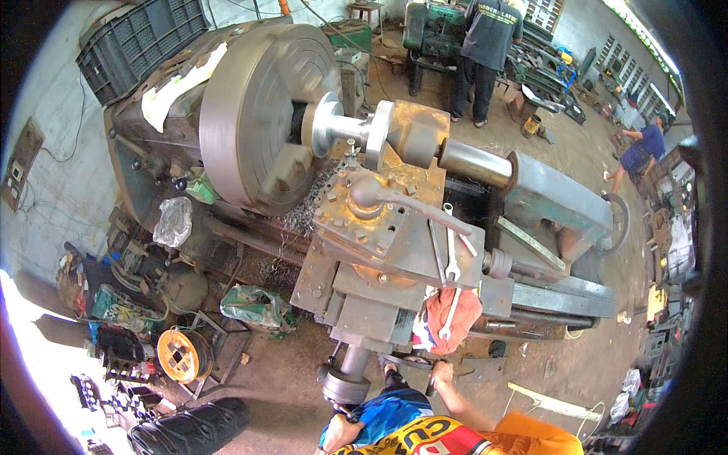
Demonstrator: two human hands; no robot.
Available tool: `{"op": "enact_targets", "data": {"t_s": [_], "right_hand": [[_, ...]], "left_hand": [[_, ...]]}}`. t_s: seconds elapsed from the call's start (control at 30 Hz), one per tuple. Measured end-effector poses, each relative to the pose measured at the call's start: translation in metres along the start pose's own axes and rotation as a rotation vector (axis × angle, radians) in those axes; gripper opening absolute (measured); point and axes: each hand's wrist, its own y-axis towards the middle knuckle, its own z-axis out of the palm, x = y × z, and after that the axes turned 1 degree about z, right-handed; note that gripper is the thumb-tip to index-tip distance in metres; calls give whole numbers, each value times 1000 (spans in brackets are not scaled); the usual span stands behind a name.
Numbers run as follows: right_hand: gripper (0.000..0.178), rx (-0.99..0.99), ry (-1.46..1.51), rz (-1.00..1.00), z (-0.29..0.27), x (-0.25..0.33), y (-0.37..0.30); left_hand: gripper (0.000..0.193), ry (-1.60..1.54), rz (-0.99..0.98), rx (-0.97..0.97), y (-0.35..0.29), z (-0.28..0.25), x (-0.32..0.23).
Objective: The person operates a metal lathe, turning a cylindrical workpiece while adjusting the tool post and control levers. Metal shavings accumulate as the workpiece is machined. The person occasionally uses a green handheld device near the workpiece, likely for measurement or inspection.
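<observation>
My right fingers (441, 370) curl round the handle (431, 389) of the near handwheel (413, 362), probably stiff, solid metal best held there, while whether my left fingers (343, 433), left beside the dial (346, 389), grip anything I cannot tell.

The person wears a brightly coloured top, and its yellow panel (400, 438) bears large dark lettering. To the left of and above this panel the cloth (387, 413) is vivid blue with lighter patches. Right of the panel sits a red patch (462, 442) with pale lettering, and farther right spreads orange fabric (542, 438). Dark cloth (397, 384) shows above the panel. The left grip (343, 433) and right grip (441, 372) are both ungloved, and the right forearm (464, 408) is uncovered.
</observation>
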Motion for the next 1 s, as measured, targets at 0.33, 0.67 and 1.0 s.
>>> {"op": "enact_targets", "data": {"t_s": [0.33,0.67,1.0], "right_hand": [[28,22,13,-51,6,-21,28],[25,35,99,12,0,-4,19],[26,39,89,-78,2,-21,29]], "left_hand": [[49,3,-11,-18,-2,-1,-3],[53,26,-80,-44,-10,-5,-14],[51,2,-86,20,-15,-15,-21]]}}
